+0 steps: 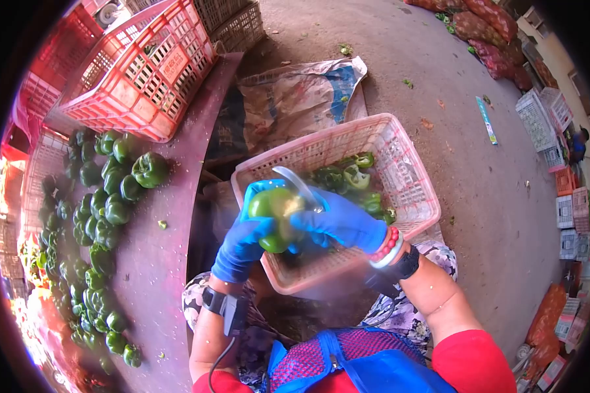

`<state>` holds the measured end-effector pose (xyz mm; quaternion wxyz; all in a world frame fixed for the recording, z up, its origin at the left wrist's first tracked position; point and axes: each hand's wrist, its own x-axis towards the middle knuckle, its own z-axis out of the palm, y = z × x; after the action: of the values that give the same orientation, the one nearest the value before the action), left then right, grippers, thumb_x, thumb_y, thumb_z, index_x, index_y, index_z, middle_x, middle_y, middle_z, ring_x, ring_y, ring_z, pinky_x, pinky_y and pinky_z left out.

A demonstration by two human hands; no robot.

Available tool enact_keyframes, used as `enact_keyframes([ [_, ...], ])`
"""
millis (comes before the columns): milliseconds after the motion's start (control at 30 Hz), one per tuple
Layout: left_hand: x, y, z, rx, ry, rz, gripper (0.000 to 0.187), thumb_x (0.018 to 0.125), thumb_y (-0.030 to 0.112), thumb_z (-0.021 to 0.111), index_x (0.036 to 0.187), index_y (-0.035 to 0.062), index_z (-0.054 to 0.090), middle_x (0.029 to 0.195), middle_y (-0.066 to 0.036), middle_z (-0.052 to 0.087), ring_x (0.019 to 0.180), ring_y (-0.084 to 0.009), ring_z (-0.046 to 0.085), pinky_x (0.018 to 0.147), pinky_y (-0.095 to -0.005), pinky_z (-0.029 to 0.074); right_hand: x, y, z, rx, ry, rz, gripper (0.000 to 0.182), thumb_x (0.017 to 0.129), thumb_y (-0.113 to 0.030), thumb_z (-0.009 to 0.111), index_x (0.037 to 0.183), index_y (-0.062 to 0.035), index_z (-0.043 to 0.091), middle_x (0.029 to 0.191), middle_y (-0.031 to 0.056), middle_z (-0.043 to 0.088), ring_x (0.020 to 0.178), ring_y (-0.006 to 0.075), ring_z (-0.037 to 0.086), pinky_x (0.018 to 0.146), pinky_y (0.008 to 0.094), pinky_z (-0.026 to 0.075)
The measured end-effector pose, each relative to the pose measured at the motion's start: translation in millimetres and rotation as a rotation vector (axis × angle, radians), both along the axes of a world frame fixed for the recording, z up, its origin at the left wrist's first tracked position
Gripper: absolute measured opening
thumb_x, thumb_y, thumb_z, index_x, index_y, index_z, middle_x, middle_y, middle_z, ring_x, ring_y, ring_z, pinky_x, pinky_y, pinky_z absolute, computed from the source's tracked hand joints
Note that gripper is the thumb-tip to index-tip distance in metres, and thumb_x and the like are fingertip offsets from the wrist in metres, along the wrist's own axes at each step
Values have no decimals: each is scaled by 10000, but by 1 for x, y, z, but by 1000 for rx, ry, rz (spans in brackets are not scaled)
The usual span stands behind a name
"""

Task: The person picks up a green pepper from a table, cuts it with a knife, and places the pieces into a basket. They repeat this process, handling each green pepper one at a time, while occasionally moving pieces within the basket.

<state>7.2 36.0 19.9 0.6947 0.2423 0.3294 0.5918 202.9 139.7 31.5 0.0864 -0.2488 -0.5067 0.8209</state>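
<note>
A green bell pepper (263, 206) with a pale, cut-looking patch is gripped in my left hand (241, 239), which wears a blue glove. My right hand (351, 219), gloved too, closes on a small knife (296, 183); its curved blade points up and left past the pepper, and the handle is hidden in my fingers. The right thumb touches the pepper's pale patch. Below both hands stands a pink plastic crate (410, 177) in front of my knees. Cut green pepper pieces (355, 177) lie inside it, partly covered by my right hand.
On the pink-topped table (167, 262) at left lie many whole green peppers (105, 209). A larger red crate (157, 72) stands at its far end. A worn sack (288, 98) lies beyond my crate. Filled net sacks (485, 33) and stacked crates (537, 118) line the right side.
</note>
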Motion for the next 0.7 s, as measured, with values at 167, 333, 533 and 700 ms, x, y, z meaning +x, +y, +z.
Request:
enact_keyframes([
  [167, 2, 2, 1, 51, 235, 12, 748, 724, 296, 787, 1357, 86, 447, 1274, -109, 560, 1192, -241, 554, 1048, -368, 441, -6, -4, -23, 194, 44, -39, 482, 897, -388, 748, 1233, -85, 582, 868, 1, 622, 661, 84, 576, 574, 238, 468],
  [333, 14, 2, 6, 87, 636, 85, 630, 740, 179, 716, 1306, 61, 466, 1213, -100, 555, 1137, -210, 552, 997, -359, 454, -7, -12, -19, 568, -38, -190, 457, 894, -374, 739, 1199, -59, 609, 955, 124, 691, 752, 245, 670, 675, 389, 523],
  [533, 28, 5, -9, 294, 1477, 434, 650, 730, 148, 784, 1285, 35, 466, 1114, -114, 560, 1036, -222, 577, 904, -358, 501, -12, -9, -47, 1017, -446, -260, 354, 906, -349, 719, 1067, -45, 634, 861, 150, 690, 759, 322, 679, 691, 440, 527],
  [700, 2, 4, -22, -201, 1047, 212, 601, 862, 320, 778, 1303, 32, 487, 1211, -133, 576, 1035, -172, 586, 884, -343, 522, -2, 7, -20, 228, -345, -289, 319, 933, -368, 696, 981, -56, 649, 700, 25, 613, 551, 130, 572, 500, 293, 459],
])
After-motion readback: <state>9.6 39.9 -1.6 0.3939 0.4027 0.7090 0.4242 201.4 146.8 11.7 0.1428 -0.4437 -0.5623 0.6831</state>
